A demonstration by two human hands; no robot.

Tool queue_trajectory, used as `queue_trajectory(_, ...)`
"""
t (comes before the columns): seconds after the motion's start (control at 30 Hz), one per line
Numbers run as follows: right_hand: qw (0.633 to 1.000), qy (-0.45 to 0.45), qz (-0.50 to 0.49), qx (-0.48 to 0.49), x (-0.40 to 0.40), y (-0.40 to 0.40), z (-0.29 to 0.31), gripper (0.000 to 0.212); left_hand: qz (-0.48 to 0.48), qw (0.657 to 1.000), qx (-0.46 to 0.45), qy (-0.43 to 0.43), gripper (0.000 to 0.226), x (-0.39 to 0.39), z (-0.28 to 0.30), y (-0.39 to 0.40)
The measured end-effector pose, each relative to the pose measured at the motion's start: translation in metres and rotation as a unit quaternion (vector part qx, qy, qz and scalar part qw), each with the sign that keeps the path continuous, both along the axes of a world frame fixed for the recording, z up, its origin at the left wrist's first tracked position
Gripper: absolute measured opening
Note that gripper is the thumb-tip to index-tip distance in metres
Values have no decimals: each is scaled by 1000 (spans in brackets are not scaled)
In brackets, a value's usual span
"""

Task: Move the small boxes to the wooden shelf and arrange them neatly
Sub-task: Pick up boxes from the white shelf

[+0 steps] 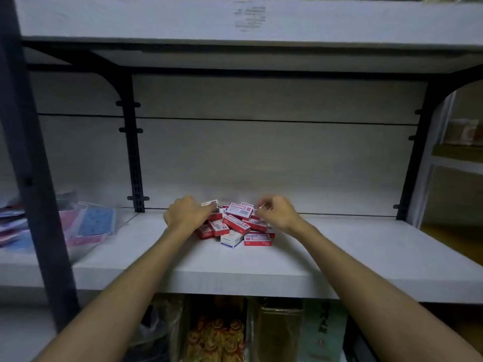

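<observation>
A loose heap of several small red-and-white boxes lies on the pale wooden shelf, near its back wall. One white and blue box sits at the heap's front. My left hand rests on the heap's left side, fingers curled over a white-topped box. My right hand hovers at the heap's right side, its fingers bent and blurred over the boxes. Whether either hand grips a box is unclear.
Black metal uprights frame the shelf bay. Pink and blue packets in clear plastic lie on the shelf to the left. Bagged goods fill the level below. Another board sits overhead.
</observation>
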State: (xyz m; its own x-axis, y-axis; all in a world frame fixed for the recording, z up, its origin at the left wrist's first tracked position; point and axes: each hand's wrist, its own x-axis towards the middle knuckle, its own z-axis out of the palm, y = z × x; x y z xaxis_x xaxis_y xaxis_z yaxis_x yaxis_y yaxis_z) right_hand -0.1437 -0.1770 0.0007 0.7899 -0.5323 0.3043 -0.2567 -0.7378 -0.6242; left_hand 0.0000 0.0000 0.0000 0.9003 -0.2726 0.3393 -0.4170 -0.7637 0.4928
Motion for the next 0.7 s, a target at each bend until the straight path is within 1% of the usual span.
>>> queue_trajectory(0.07,1000,8,-12,-17,1,2,-5,11,10,998,-17,52,71,1,-2,1)
queue_trajectory(0.23,999,12,-6,-35,3,11,-21,11,-14,982,-88,168,69,9,-12,0)
queue_trajectory(0.3,999,18,-7,-35,5,13,-26,10,-40,966,-138,216,65,15,-15,3)
queue_trajectory(0.4,999,29,-4,-40,8,16,-33,17,-74,931,-211,287,52,17,-12,7)
queue_trajectory(0.5,998,36,-2,-48,10,19,-35,24,-91,913,-251,307,47,17,-11,11)
queue_trajectory(0.63,997,44,-3,-56,14,21,-36,35,-126,890,-302,317,21,18,-13,25)
queue_trajectory(0.7,997,46,-8,-57,15,23,-36,36,-155,878,-323,317,19,21,-16,33)
